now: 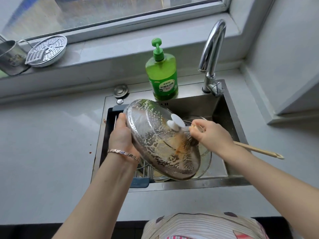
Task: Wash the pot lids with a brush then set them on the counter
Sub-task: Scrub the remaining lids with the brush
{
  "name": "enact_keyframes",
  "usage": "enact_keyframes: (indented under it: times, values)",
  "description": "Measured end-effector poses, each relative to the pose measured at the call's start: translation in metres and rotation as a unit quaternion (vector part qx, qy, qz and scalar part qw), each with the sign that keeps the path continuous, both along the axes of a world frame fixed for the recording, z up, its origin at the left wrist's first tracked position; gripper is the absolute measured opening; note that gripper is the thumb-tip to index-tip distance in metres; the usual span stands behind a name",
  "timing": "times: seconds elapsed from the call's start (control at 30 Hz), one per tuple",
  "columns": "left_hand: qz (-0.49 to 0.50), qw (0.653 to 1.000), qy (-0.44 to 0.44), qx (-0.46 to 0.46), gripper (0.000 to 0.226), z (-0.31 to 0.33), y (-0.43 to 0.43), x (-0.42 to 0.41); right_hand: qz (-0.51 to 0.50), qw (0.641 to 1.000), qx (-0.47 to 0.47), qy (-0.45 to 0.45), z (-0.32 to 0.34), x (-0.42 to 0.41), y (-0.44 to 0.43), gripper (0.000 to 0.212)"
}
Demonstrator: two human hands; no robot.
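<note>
I see the left hand [121, 135] gripping the far-left rim of a round glass pot lid with a steel edge [155, 149]. The thumb lies along the rim on the side facing me. The other fingers go behind the glass, and I cannot tell how they are spread. The lid is tilted and held above the rectangular stainless steel sink [229, 118], its white plastic knob [176, 122] pointing up and to the right. Yellowish foam and brown streaks cover its top side.

The right hand [214, 135] has its fingers curled round a brush with a long pale wooden handle [255, 149], holding it close to the head. The dark bristles press on the lid just below the knob, and the handle sticks out to the right over the sink edge.

Under the held lid, at the near right of the basin, a second clear glass lid [206, 158] lies partly hidden. A dark blue drain rack with metal bars [110, 116] spans the left side of the sink. A thin metal bracelet [122, 153] circles the left wrist.

On the far sink ledge a green pump bottle of dish soap [162, 75] stands upright, with a curved chrome tap [212, 54] to its right. The grey counter [43, 144] surrounds the sink. On the windowsill at far left, a perforated round metal steamer plate [47, 50] leans beside a steel cup [8, 56].
</note>
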State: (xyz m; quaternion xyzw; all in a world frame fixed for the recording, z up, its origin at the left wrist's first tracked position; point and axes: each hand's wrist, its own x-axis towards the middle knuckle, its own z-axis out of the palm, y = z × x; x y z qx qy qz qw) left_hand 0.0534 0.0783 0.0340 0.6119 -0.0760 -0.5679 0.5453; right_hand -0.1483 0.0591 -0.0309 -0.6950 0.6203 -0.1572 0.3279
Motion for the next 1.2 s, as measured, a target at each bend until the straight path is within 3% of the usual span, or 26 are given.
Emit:
enact_keyframes:
  times: [0.17,0.27,0.3,0.37,0.47,0.67,0.83,0.97,1.07,1.2]
  values:
    - [0.023,1.0,-0.003,0.003,0.024,-0.007,-0.004,0.007,0.039,0.991,-0.062,-0.116,0.016,0.023,0.037,0.038]
    - [0.026,0.999,-0.025,0.014,0.027,-0.012,-0.006,0.014,0.024,0.997,0.044,-0.065,0.002,0.011,0.03,0.024]
    - [0.025,0.999,-0.029,0.022,0.025,-0.014,-0.007,0.016,0.0,0.994,0.099,-0.051,-0.003,0.005,0.025,0.022]
    - [0.018,0.998,-0.035,0.039,0.021,-0.016,-0.008,0.019,-0.091,0.976,0.16,-0.117,-0.008,-0.005,0.016,0.026]
    - [-0.013,0.998,-0.039,0.053,0.024,-0.022,-0.01,0.021,-0.184,0.944,0.131,-0.242,0.005,-0.007,0.001,0.028]
    - [-0.123,0.987,0.021,0.101,0.036,-0.026,-0.017,0.017,-0.017,0.947,0.201,-0.249,0.014,0.01,0.009,0.036]
    - [-0.145,0.983,0.106,0.045,0.04,-0.017,-0.013,0.014,-0.134,0.951,0.121,-0.25,0.006,0.021,0.011,0.015]
    - [-0.218,0.976,0.016,0.02,0.05,-0.018,0.016,-0.012,-0.231,0.93,0.15,-0.245,0.004,0.027,0.0,0.02]
    - [-0.108,0.994,0.011,0.022,0.039,-0.033,0.036,-0.037,-0.264,0.911,0.161,-0.274,0.011,0.036,-0.008,0.02]
    - [0.021,0.995,0.099,0.021,0.036,-0.041,0.032,-0.032,-0.155,0.894,0.218,-0.36,0.026,0.035,-0.007,0.029]
